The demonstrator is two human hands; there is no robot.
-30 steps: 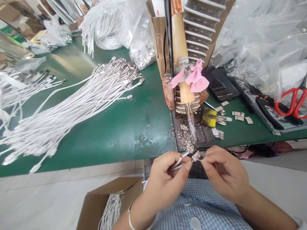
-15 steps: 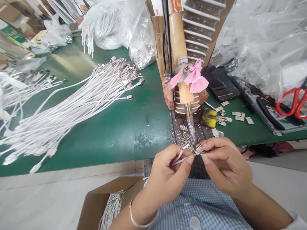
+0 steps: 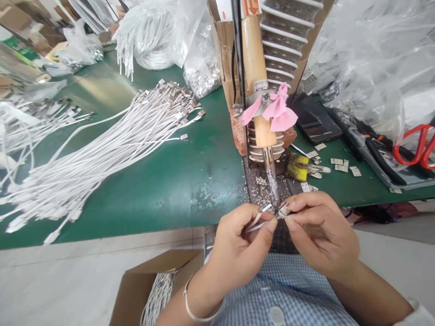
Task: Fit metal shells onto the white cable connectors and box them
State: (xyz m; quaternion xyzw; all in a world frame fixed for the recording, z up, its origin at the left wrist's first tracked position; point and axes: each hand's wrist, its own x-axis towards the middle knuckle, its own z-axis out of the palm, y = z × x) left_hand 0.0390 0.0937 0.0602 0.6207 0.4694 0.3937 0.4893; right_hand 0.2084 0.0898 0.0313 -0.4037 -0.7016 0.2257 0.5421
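Between thumb and fingers, my left hand (image 3: 243, 242) pinches a white cable (image 3: 256, 226) with its wire end pointing right; another cable end with a metal plug (image 3: 265, 207) sticks out above the same fingers. My right hand (image 3: 321, 231) pinches a small metal USB connector (image 3: 284, 209) against the tiny coloured wires at the cable's end. Just above this joint stands the tip of a soldering iron (image 3: 272, 181), clamped upright with a wooden handle and a pink ribbon. Tip and connector look to be touching or nearly so.
A bundle of white cables (image 3: 102, 149) lies on the green table (image 3: 163, 190). Right of the iron are a yellow sponge (image 3: 297, 167), loose connectors (image 3: 340, 165), a phone (image 3: 316, 120) and red-handled scissors (image 3: 413, 145). A cardboard box (image 3: 129, 290) with cables stands below.
The connector and wires sit slightly closer under the iron's tip. Both hands keep their grip and have barely moved; the view has shifted a little.
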